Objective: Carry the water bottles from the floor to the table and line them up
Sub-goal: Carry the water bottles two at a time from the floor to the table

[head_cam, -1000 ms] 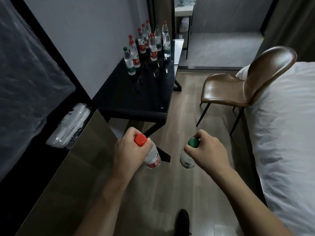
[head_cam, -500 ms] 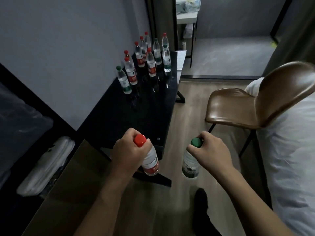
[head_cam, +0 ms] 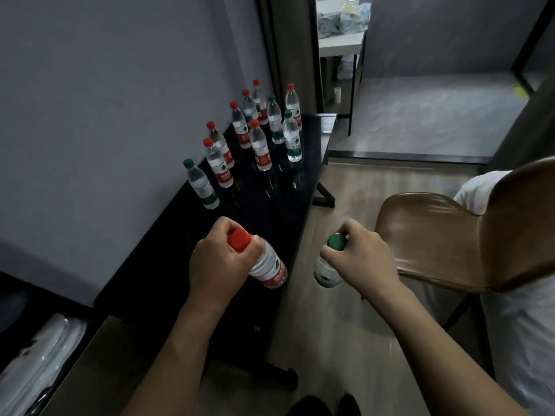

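Note:
My left hand (head_cam: 214,264) grips a red-capped water bottle (head_cam: 268,267) by its neck, held above the near end of the black table (head_cam: 192,253). My right hand (head_cam: 365,261) grips a green-capped water bottle (head_cam: 326,270) by its neck, hanging over the wooden floor just right of the table's edge. Several upright bottles with red or green caps (head_cam: 261,148) stand in rows at the table's far end, the nearest a green-capped one (head_cam: 201,185) by the wall.
A brown leather chair (head_cam: 450,235) stands close on the right, with a white bed (head_cam: 525,325) behind it. A wooden cabinet top (head_cam: 99,367) lies at lower left beside a white plastic-wrapped bundle (head_cam: 39,361). My dark shoes (head_cam: 324,405) show at the bottom edge.
I have walked forward, so the table and chair are nearer. Both hands still carry their bottles; the left bottle has come over the table's near end.

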A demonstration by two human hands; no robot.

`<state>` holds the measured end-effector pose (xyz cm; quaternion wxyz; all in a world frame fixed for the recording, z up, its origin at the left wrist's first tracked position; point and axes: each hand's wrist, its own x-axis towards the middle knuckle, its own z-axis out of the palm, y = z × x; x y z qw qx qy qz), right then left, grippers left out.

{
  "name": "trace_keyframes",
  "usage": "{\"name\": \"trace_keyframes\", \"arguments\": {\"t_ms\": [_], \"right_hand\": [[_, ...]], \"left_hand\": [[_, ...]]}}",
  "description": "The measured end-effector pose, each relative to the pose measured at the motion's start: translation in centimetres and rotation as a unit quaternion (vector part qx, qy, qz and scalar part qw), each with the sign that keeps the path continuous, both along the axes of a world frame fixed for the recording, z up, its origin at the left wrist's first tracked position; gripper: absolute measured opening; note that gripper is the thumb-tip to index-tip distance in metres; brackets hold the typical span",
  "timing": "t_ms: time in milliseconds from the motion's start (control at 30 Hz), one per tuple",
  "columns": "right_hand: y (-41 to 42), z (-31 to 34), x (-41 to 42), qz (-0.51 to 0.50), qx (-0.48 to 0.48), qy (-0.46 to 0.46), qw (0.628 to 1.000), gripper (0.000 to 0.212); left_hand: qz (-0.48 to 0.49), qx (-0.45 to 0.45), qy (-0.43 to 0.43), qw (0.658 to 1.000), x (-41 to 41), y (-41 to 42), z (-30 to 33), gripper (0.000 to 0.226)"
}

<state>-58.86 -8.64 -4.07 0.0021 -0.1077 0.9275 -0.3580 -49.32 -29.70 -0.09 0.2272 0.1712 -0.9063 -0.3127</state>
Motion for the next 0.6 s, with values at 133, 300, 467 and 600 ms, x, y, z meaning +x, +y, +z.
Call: {"name": "trace_keyframes", "arguments": {"t_ms": [133, 300, 467, 600], "right_hand": [[-0.7, -0.3, -5.4, 0.000, 0.015, -0.006, 1.000, 0.025], [-3.1, -1.7, -12.5, 0.002, 0.045, -0.031, 0.999, 0.027], [-7.2, -3.0, -20.7, 0.040, 0.059, -0.043, 0.997, 0.024], [-11.2, -2.5, -27.2, 0.084, 0.083, -0.030, 0.993, 0.022]], "left_hand": [[0.010, 0.018, 0.003, 1.000, -4.7, -0.8, -0.2, 0.023], [0.021, 0.035, -0.029, 0.999, -11.3, -3.0, -2.4, 0.023], [0.040, 0.057, -0.037, 0.997, -18.9, -6.8, -4.8, 0.024], [0.072, 0.079, -0.038, 0.994, -25.1, -10.0, -5.6, 0.025]]}}
